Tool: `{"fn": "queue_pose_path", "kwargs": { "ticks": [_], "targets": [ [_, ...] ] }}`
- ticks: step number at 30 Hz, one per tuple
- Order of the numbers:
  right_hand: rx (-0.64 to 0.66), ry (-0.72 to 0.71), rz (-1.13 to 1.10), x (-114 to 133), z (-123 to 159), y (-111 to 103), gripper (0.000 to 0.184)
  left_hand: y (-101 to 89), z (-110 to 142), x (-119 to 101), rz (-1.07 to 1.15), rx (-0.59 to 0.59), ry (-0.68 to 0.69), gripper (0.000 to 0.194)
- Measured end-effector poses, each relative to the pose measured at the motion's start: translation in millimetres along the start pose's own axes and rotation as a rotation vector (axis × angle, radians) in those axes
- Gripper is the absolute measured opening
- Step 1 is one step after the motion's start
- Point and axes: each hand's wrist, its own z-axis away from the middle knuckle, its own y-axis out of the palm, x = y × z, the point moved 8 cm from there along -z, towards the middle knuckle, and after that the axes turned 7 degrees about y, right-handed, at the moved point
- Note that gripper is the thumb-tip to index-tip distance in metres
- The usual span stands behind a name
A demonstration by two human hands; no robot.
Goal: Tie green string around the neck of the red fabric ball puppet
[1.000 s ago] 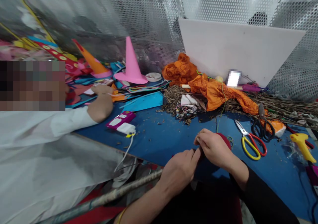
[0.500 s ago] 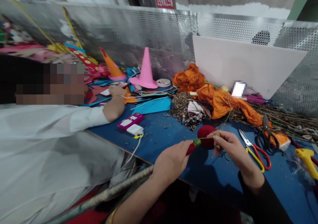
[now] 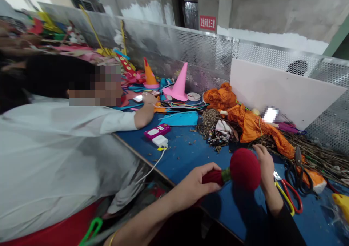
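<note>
My left hand [image 3: 203,182] is closed around the gathered tail of a dark red cloth-covered ball [image 3: 245,169]. Green thread [image 3: 226,174] is wound round the neck between tail and ball. The round head points to the right, above the blue table [image 3: 188,166]. Just beyond the ball, my right hand [image 3: 265,164] has its fingers stretched out; the ball hides part of it, and I cannot tell whether they touch. Red-and-yellow-handled scissors [image 3: 290,198] lie beside my right wrist, with black scissors [image 3: 300,173] a little further right.
A co-worker in a white shirt [image 3: 65,140] leans over the table at left, one hand on a phone [image 3: 138,98]. Behind are a pink cone hat [image 3: 180,84], orange cloth [image 3: 245,122], dry twigs [image 3: 321,147] and a white board [image 3: 283,89]. A purple device [image 3: 156,131] with a white cable lies nearer.
My right hand has let go of the green thread at the neck and moved right, behind the ball. The ball has come nearer and now shows fully. The view has shifted left.
</note>
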Motion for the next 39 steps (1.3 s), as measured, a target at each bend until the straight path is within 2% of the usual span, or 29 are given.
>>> {"fn": "queue_pose_path", "kwargs": {
  "ticks": [2,5,7,9,12,14,16,19,21,24,26,29,31,34,36,39],
  "targets": [
    [0.172,-0.085,-0.082,9.8,13.7,24.1,0.035,-1.2,-1.5,2.2,0.174,-0.049,-0.031,0.026],
    [0.487,-0.008,-0.258,17.3,45.2,66.5,0.047,0.2,-3.4,6.8,0.375,-0.082,-0.054,0.036],
    [0.656,0.060,-0.363,25.2,67.7,89.4,0.047,0.3,-3.8,10.3,0.464,-0.103,-0.052,0.041],
    [0.709,0.054,-0.407,36.7,81.0,99.5,0.036,-1.1,-3.3,14.3,0.509,-0.121,-0.057,0.043],
    [0.579,-0.060,-0.254,51.8,81.9,92.0,0.013,-7.9,-1.5,18.5,0.525,-0.158,-0.068,0.042],
    [0.453,-0.159,-0.106,62.5,79.1,78.6,0.022,-15.3,-0.2,20.1,0.544,-0.215,-0.076,0.042],
    [0.361,-0.268,-0.049,76.0,80.1,65.3,0.026,-20.7,0.2,22.2,0.570,-0.274,-0.089,0.044],
    [0.347,-0.349,-0.194,91.0,86.6,56.3,0.024,-17.0,-3.6,27.1,0.567,-0.280,-0.094,0.046],
    [0.396,-0.281,-0.389,90.1,88.3,60.3,0.026,-9.2,-7.9,32.5,0.528,-0.246,-0.082,0.044],
    [0.422,-0.076,-0.665,75.1,85.9,72.2,0.035,1.2,-12.9,44.9,0.438,-0.201,-0.079,0.037],
    [0.398,0.050,-0.688,62.6,84.6,78.7,0.038,3.6,-14.6,51.3,0.360,-0.186,-0.068,0.031],
    [0.348,0.114,-0.463,54.6,85.9,80.1,0.038,2.3,-15.3,51.3,0.284,-0.183,-0.035,0.026],
    [0.297,0.031,-0.294,61.6,88.7,75.2,0.038,0.7,-15.1,44.4,0.266,-0.194,-0.002,0.025],
    [0.221,-0.168,-0.130,79.3,97.7,69.0,0.036,-0.3,-14.6,34.4,0.240,-0.219,0.016,0.024],
    [0.189,-0.263,-0.066,85.4,104.9,69.0,0.034,1.1,-14.9,34.7,0.231,-0.223,-0.005,0.025],
    [0.178,-0.330,-0.003,84.1,111.9,74.2,0.033,-1.3,-16.1,41.9,0.199,-0.262,0.012,0.031]
  ]
}}
